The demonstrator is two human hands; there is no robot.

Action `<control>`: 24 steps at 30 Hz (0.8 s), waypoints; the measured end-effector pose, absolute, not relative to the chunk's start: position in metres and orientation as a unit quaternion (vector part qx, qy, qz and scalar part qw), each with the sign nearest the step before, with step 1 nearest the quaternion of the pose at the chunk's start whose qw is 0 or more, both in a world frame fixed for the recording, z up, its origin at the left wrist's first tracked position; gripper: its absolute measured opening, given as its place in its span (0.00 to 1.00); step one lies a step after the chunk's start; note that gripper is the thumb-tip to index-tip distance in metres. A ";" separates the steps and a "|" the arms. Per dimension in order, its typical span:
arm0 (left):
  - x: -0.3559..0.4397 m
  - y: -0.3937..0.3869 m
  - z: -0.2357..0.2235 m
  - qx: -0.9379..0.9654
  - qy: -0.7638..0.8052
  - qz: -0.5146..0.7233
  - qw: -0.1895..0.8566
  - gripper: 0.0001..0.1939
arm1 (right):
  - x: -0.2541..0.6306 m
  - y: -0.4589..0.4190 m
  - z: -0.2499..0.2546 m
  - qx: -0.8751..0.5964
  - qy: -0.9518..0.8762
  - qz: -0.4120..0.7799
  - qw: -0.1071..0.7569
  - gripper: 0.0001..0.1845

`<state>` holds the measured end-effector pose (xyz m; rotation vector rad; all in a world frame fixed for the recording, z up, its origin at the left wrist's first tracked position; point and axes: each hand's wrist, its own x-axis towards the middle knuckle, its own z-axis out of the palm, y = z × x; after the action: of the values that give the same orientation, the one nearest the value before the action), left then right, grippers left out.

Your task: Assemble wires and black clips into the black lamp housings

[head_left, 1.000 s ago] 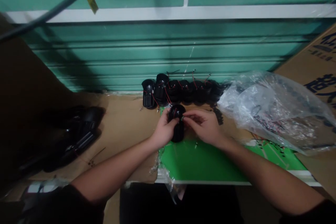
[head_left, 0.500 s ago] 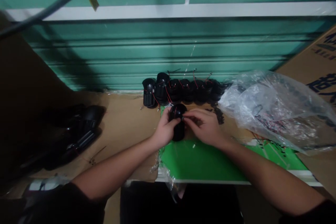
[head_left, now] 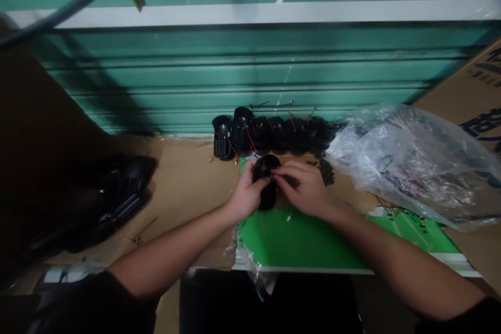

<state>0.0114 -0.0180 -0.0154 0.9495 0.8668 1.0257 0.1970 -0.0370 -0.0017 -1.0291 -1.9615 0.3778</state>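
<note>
My left hand [head_left: 245,195] wraps round a black plastic part [head_left: 267,195] with thin red wires, held upright over the far edge of a green board [head_left: 297,242]. My right hand [head_left: 303,185] is closed in a pinch at the top of the same part, fingertips touching it; what it pinches is too small to make out. Just behind my hands a row of several similar black parts [head_left: 274,135] with red wires lines the foot of the teal shutter wall.
A crumpled clear plastic bag [head_left: 407,162] of small parts lies at the right, beside a cardboard box [head_left: 477,94]. More dark parts [head_left: 113,198] lie in shadow at the left on brown cardboard [head_left: 183,188]. A teal shutter [head_left: 250,78] closes off the back.
My hands and the black part have barely shifted; the right fingers have closed in a little on the part's top.
</note>
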 end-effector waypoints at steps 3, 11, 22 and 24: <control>0.012 -0.019 -0.015 0.425 0.383 0.459 0.679 0.28 | 0.197 -0.037 -0.003 -0.414 -0.791 0.147 0.426 0.09; 0.014 -0.025 -0.013 0.433 0.383 0.439 0.687 0.27 | 0.195 -0.038 -0.005 -0.496 -0.722 0.201 0.439 0.05; 0.015 -0.021 -0.010 0.397 0.397 0.416 0.716 0.28 | 0.197 -0.033 -0.012 -0.499 -0.646 0.424 0.392 0.14; 0.015 -0.020 -0.008 0.384 0.396 0.406 0.728 0.30 | 0.199 -0.032 -0.008 -0.485 -0.646 0.444 0.388 0.13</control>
<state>0.0152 -0.0202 -0.0078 0.8464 0.8734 0.8951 0.1989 -0.0318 -0.0079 -1.2339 -1.6441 1.1287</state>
